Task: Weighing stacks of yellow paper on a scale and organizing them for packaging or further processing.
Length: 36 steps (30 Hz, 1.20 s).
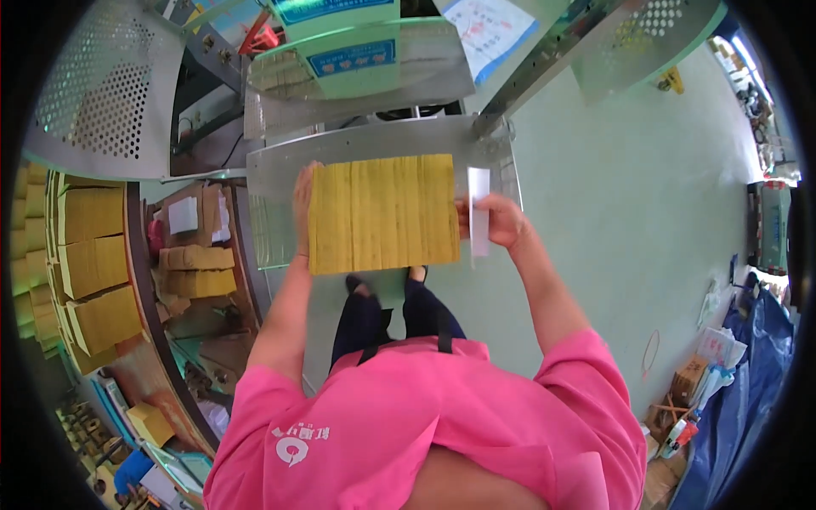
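A wide block of yellow paper bundles (384,214), packed side by side with their edges upward, is held between my hands at the near edge of a metal machine table (280,161). My left hand (303,197) presses along the block's left end, its fingers partly hidden behind it. At the other end, my right hand (497,219) has its fingertips against the block. A narrow white strip (479,223), apparently paper or card, stands upright in the right hand's grasp, slightly apart from the block.
Perforated metal guards (102,93) flank the machine, and a clear curved cover (361,72) rises behind the table. To the left, shelves bear stacks of yellow paper (102,263) and brown bundles (197,258). Blue sheeting (748,382) and cardboard boxes (690,378) lie at the lower right.
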Each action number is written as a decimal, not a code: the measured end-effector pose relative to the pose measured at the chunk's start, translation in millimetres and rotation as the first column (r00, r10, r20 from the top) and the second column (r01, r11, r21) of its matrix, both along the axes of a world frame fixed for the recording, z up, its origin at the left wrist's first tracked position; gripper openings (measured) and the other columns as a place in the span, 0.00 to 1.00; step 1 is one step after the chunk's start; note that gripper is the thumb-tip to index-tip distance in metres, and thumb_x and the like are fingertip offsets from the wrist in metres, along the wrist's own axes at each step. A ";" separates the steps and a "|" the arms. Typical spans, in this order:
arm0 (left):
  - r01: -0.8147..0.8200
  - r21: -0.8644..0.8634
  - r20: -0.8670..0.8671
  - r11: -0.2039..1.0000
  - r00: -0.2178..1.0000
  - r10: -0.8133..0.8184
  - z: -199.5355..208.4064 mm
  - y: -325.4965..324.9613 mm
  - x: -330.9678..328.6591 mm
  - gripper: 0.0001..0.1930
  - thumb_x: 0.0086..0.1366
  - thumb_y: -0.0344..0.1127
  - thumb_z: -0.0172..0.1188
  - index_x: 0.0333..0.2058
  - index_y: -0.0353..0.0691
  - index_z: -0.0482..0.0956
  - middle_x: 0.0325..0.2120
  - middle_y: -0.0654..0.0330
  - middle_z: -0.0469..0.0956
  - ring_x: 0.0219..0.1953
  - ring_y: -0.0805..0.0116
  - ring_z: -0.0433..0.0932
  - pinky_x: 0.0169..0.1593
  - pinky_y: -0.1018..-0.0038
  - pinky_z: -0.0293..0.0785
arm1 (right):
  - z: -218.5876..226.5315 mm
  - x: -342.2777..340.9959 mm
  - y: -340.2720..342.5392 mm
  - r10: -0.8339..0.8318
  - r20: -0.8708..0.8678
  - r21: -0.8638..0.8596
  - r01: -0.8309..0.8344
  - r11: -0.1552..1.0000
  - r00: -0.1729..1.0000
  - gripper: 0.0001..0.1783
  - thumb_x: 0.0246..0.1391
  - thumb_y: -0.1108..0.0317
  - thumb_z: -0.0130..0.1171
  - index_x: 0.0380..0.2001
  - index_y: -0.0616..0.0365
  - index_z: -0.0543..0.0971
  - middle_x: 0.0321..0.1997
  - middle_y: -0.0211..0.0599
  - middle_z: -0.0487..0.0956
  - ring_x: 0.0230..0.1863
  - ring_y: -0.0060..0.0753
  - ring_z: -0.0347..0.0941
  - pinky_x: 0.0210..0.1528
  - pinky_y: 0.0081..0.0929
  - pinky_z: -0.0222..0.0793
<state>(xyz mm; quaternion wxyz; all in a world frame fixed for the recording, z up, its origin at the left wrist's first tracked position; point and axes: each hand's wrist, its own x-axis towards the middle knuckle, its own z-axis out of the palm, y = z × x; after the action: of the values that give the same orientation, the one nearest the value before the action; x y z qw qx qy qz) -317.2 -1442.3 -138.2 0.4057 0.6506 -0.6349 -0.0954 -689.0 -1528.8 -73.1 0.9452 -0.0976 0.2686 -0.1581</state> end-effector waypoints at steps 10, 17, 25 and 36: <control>0.178 0.339 -0.848 0.924 0.484 0.218 27.6 19.6 7.2 0.19 0.73 0.45 0.46 0.55 0.39 0.71 0.46 0.61 0.75 0.45 0.71 0.76 0.48 0.75 0.73 | -5.4 28.3 -1.5 -0.149 -0.330 -0.213 0.080 0.974 0.932 0.25 0.43 0.76 0.58 0.49 0.66 0.74 0.44 0.41 0.79 0.45 0.39 0.77 0.52 0.37 0.72; 0.237 0.382 -0.914 0.893 0.242 0.327 48.6 37.4 10.2 0.26 0.73 0.54 0.41 0.54 0.37 0.71 0.45 0.60 0.76 0.44 0.70 0.76 0.47 0.73 0.75 | -3.0 47.8 27.9 -0.481 -0.520 -0.507 0.199 0.839 0.706 0.34 0.43 0.76 0.60 0.58 0.65 0.68 0.49 0.46 0.77 0.47 0.35 0.75 0.50 0.31 0.70; 0.346 0.354 -0.928 0.869 0.248 0.279 54.6 45.4 14.2 0.29 0.73 0.55 0.38 0.61 0.37 0.63 0.54 0.57 0.72 0.54 0.67 0.73 0.56 0.69 0.69 | -29.0 59.3 30.0 -0.626 -0.455 -0.610 0.291 0.737 0.633 0.32 0.45 0.76 0.59 0.59 0.55 0.72 0.49 0.42 0.78 0.47 0.32 0.75 0.49 0.28 0.70; 0.397 0.411 -0.906 0.821 0.276 0.320 55.3 43.8 24.6 0.29 0.73 0.54 0.39 0.62 0.38 0.62 0.56 0.56 0.70 0.56 0.65 0.70 0.58 0.68 0.67 | -18.2 71.4 33.6 -0.864 -0.406 -0.896 -0.316 0.313 0.297 0.23 0.52 0.77 0.53 0.52 0.49 0.77 0.48 0.43 0.78 0.43 0.35 0.76 0.50 0.22 0.69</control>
<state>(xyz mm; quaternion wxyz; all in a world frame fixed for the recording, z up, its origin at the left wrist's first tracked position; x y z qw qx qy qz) -292.6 -1398.4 -82.9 0.4856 0.5293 -0.2150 -0.6616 -617.6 -1495.2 -91.3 0.3290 -0.5933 0.6145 -0.4026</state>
